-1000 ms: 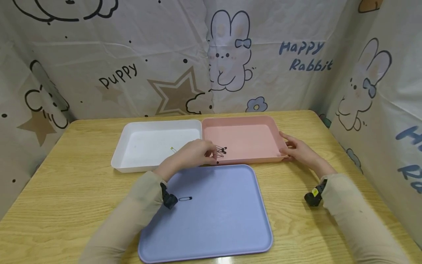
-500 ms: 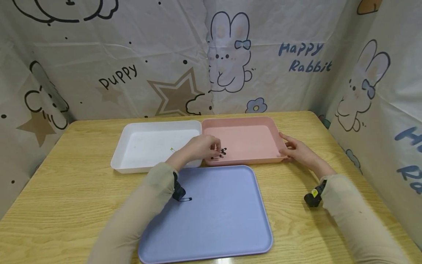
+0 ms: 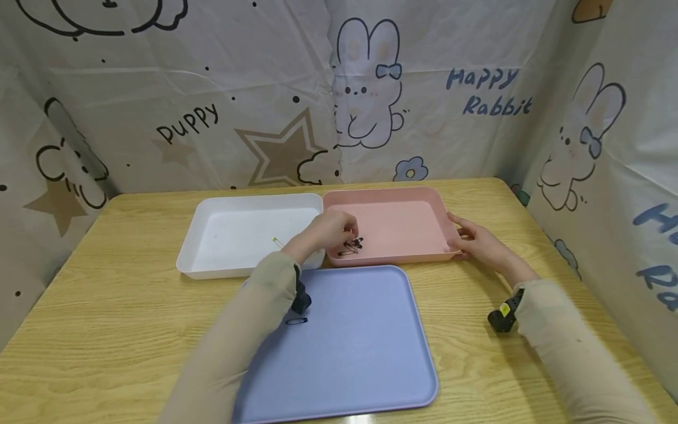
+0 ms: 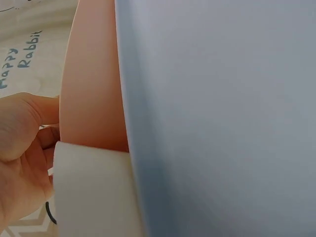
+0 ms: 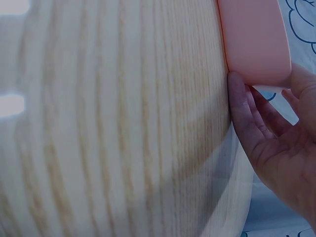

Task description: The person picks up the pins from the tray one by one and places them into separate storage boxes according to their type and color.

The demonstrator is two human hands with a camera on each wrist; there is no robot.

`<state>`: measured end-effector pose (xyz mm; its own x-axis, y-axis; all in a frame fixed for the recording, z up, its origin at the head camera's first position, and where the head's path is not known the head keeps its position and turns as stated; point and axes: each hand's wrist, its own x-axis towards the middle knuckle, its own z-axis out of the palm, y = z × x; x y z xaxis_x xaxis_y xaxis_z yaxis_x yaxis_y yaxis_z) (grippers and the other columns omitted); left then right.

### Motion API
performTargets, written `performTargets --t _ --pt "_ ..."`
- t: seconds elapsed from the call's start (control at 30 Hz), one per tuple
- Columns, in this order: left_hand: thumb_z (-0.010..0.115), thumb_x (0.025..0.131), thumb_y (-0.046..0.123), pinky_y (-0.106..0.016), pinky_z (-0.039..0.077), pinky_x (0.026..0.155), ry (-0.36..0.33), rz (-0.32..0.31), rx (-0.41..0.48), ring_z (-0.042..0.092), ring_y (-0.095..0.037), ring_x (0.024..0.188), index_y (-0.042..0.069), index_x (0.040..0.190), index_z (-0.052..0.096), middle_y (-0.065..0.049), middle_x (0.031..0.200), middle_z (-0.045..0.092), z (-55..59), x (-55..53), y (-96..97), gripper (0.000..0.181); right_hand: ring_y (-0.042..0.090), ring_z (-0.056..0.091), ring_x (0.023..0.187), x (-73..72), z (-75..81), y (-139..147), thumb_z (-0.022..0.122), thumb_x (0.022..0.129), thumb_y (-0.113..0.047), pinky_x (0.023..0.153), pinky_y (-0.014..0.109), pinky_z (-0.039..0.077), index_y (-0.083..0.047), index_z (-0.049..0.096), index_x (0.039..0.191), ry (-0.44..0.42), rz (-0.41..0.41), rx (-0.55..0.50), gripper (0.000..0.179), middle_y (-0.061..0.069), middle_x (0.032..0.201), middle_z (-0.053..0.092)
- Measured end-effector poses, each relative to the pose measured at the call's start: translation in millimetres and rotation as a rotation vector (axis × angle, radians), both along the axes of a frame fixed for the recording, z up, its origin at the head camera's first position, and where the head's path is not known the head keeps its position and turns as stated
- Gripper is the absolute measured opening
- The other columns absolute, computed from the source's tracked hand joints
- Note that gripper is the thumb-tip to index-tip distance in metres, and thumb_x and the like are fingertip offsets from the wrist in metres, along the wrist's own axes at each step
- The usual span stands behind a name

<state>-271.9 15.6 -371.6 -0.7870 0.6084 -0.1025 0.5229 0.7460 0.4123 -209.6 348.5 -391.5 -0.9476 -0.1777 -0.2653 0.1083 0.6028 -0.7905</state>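
Note:
My left hand (image 3: 329, 228) reaches over the near left corner of the pink tray (image 3: 408, 224), its fingers bent down right at a small cluster of black-ended safety pins (image 3: 354, 242). Whether it pinches one of them I cannot tell; in the left wrist view the tray walls hide its fingertips. At the tray's near right corner my right hand (image 3: 479, 242) grips the end wall, thumb on one side and fingers on the other, as the right wrist view shows. One dark safety pin (image 3: 296, 321) lies on the blue tray (image 3: 365, 347), beside the left forearm.
A white tray (image 3: 233, 235) adjoins the pink one on the left and holds a yellow-ended safety pin (image 3: 278, 241). All the trays sit on a wooden table (image 3: 106, 294). Behind and beside it hangs a printed cloth (image 3: 212, 70).
My left hand has moved slightly right and away from me, from the pink tray's near rim to over the pins. Another safety pin now shows lying near that rim. The right hand stays put.

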Motion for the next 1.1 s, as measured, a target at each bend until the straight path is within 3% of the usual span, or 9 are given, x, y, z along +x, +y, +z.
performTargets --t 0.37,0.7,0.87,1.1 --pt "0.056 0.087 0.011 -0.029 0.043 0.074 0.029 0.022 -0.03 0.053 -0.014 0.078 0.014 0.085 0.065 0.001 0.088 0.063 -6.5 -5.3 6.4 0.01 0.027 0.051 0.097 -0.3 -1.5 0 0.051 0.094 -0.023 0.082 0.03 0.049 -0.025 0.008 0.147 0.001 0.008 -0.006 0.068 0.023 0.124 0.037" --pt "0.055 0.089 0.011 -0.032 0.045 0.084 0.012 0.047 -0.029 0.055 -0.014 0.089 0.013 0.097 0.068 -0.002 0.103 0.065 -7.2 -3.6 6.3 0.015 0.027 0.051 0.097 -0.1 -1.9 -1 0.05 0.094 -0.024 0.083 0.031 0.049 -0.025 0.008 0.147 -0.002 0.015 0.003 0.068 0.023 0.123 0.038" --pt "0.055 0.087 0.01 -0.032 0.046 0.08 0.02 0.044 -0.011 0.055 -0.014 0.088 0.013 0.098 0.067 -0.001 0.104 0.065 -1.6 0.5 0.5 0.017 0.027 0.051 0.097 0.6 -1.7 -2 0.05 0.094 -0.024 0.083 0.031 0.049 -0.025 0.008 0.147 -0.003 0.009 0.001 0.068 0.023 0.124 0.037" --pt "0.056 0.087 0.012 -0.03 0.046 0.071 0.028 -0.007 0.038 0.055 -0.013 0.082 0.014 0.097 0.067 0.001 0.098 0.064 6.8 6.5 -15.6 0.015 0.029 0.05 0.099 0.3 -0.9 0 0.051 0.093 -0.025 0.083 0.032 0.049 -0.026 0.007 0.147 0.0 0.006 -0.007 0.069 0.024 0.127 0.035"
